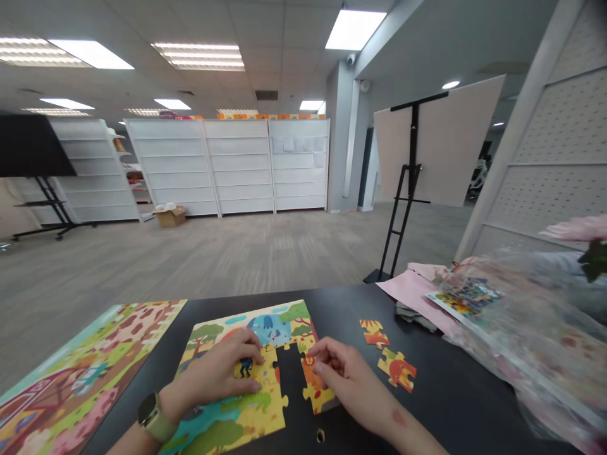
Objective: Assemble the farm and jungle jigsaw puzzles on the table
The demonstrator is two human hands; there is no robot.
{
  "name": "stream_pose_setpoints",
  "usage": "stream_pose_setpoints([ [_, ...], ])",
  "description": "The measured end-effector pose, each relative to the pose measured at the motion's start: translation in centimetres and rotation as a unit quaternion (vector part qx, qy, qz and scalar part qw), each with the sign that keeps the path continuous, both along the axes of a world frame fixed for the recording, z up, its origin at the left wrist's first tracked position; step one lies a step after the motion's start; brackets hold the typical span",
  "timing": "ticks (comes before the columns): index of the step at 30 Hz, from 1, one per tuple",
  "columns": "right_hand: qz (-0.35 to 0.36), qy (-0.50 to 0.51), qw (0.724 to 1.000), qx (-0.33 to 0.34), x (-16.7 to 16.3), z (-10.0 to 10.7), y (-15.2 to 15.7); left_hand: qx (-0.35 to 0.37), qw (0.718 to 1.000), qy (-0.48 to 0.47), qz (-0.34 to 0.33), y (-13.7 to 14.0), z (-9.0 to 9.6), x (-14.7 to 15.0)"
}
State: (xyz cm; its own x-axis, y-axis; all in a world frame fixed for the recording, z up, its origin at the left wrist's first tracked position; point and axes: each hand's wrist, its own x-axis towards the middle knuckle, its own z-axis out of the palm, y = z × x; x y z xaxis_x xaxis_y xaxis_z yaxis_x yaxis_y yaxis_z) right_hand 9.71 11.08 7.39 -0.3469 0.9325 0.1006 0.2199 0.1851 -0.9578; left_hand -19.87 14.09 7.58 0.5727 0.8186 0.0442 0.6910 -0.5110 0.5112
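Observation:
A jigsaw puzzle [256, 407] with animals and trees lies on the black table, with a dark gap running through its right side. My left hand [222, 370] rests on it, fingers spread and slightly bent, holding nothing. On the far side of the gap, my right hand [344, 373] has curled fingers, with thumb and forefinger at an orange and yellow puzzle piece [315, 395] on the right edge. Its fingers partly cover that piece. Two loose puzzle pieces, an upper one [371, 332] and a lower orange and green one [398, 371], lie right of this hand.
Another colourful puzzle picture [99, 373] lies at the left of the table [341, 309]. Clear plastic wrapping [535, 322], pink paper [412, 294] and a printed picture sheet [467, 297] crowd the right side. Beyond stand an easel [410, 177], white shelves [237, 167] and a cardboard box [171, 217].

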Motion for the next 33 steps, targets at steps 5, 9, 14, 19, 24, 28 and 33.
stream_pose_setpoints([
  [5,-0.003,-0.002,1.0,0.0,0.0,-0.1,0.2,-0.005,1.0,0.018,0.021,-0.1,0.3,0.3],
  [9,-0.005,-0.008,1.0,0.007,-0.1,-0.1,0.1,0.008,0.999,0.026,0.032,-0.2,0.2,0.3],
  [14,-0.014,-0.054,0.997,0.045,0.2,0.3,0.1,0.027,0.999,0.03,0.037,-0.4,0.2,0.6],
  [19,-0.166,-0.119,0.97,0.135,5.2,1.4,1.6,0.061,0.997,0.03,0.038,-0.2,-1.0,0.5],
  [24,-0.246,-0.222,0.94,0.083,11.2,0.0,-1.0,0.037,0.999,0.028,0.026,0.5,-3.0,-0.4],
  [28,-0.237,-0.302,0.919,0.086,11.6,-2.4,-4.6,0.041,0.999,0.021,0.02,0.3,-2.9,-0.4],
  [33,-0.265,-0.339,0.9,0.076,10.7,-2.4,-5.6,0.022,0.999,0.037,0.02,-0.3,-1.5,0.4],
])
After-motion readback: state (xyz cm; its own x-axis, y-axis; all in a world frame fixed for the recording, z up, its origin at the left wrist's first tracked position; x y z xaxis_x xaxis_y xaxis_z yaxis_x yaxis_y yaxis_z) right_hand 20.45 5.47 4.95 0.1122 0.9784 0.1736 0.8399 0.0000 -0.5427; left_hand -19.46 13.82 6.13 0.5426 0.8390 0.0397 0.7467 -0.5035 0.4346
